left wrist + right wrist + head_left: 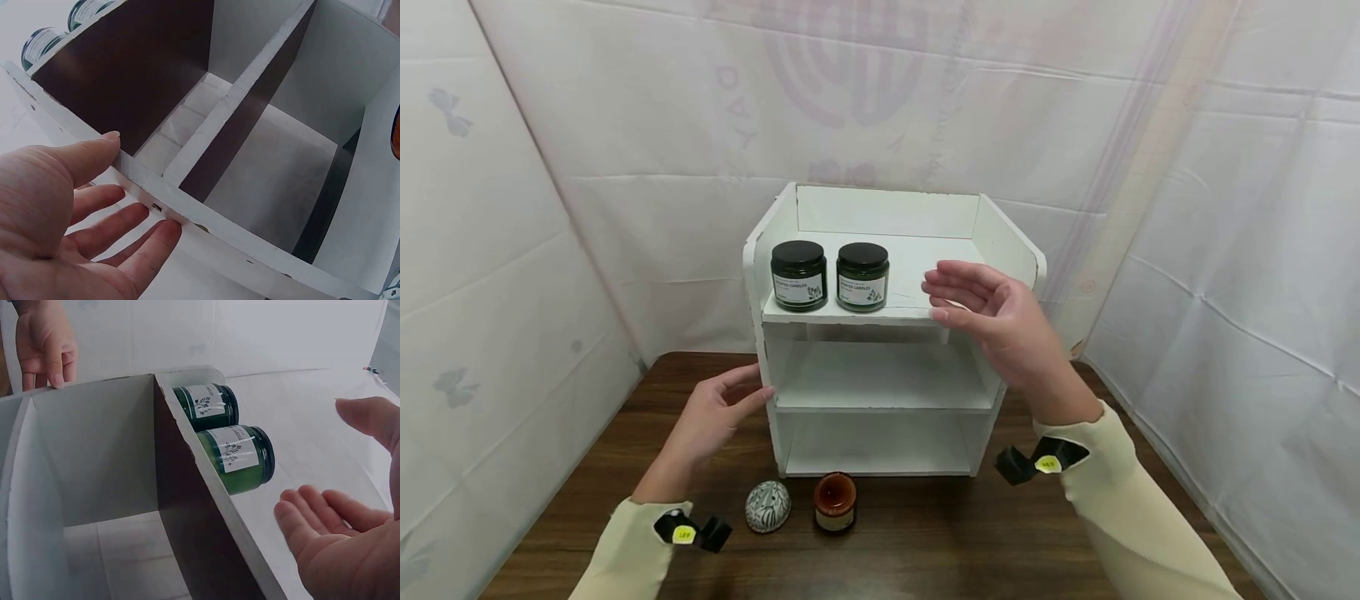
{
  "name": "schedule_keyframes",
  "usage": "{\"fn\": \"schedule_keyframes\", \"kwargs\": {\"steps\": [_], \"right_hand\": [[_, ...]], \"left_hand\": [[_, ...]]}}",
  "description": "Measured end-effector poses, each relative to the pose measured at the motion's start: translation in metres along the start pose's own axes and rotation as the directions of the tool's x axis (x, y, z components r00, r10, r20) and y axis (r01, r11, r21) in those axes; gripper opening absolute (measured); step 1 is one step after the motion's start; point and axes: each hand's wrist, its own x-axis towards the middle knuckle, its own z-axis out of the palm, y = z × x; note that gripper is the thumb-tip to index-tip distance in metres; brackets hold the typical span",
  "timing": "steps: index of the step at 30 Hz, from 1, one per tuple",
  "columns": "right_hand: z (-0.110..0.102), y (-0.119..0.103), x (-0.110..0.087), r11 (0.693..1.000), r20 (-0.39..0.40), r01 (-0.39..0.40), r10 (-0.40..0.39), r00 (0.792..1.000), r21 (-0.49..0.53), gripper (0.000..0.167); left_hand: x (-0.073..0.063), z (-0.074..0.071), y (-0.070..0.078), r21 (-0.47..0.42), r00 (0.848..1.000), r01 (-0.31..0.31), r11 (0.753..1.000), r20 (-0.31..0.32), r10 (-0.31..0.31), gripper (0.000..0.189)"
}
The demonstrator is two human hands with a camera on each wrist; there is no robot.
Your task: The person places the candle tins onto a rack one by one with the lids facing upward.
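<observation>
Two dark green candle jars with black lids and white labels, a left one (pixel 799 277) and a right one (pixel 862 277), stand side by side on the top of a white shelf unit (pixel 880 375). My right hand (pixel 988 312) hovers by the top's front edge, right of the jars. In the right wrist view that hand (pixel 340 531) holds nothing, its thumb apart from the fingers. My left hand (pixel 718 408) touches the unit's left side panel. The left wrist view has its thumb (pixel 94 156) at the panel's front edge and its loosely extended fingers along the outer face.
On the brown wooden table (pixel 940 533) before the unit sit an amber candle jar without a lid (pixel 835 504) and a round black-and-white patterned object (pixel 768 507). White sheeting (pixel 662 125) hangs behind and at both sides.
</observation>
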Motion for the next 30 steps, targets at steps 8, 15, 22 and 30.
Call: {"fn": "schedule_keyframes", "kwargs": {"steps": [8, 15, 22, 30], "right_hand": [[0.003, 0.017, -0.023, 0.986, 0.049, 0.145, -0.149, 0.988, 0.083, 0.054], [0.004, 0.025, -0.041, 0.983, 0.055, 0.183, -0.183, 0.982, 0.001, 0.054], [0.01, 0.035, -0.055, 0.992, 0.057, 0.128, -0.127, 0.99, -0.021, 0.053], [0.016, 0.051, -0.066, 0.987, 0.094, 0.154, -0.158, 0.983, 0.05, 0.051]], "left_hand": [[-0.001, 0.0, -0.003, -0.01, 1.0, -0.003, 1.0, -0.013, 0.003, 0.059], [0.001, 0.002, -0.007, -0.013, 1.0, 0.0, 1.0, -0.009, 0.0, 0.062], [0.001, 0.001, -0.005, -0.011, 1.0, -0.006, 1.0, -0.013, 0.006, 0.061], [0.0, 0.002, -0.003, -0.013, 1.0, -0.003, 1.0, -0.014, 0.003, 0.06]]}}
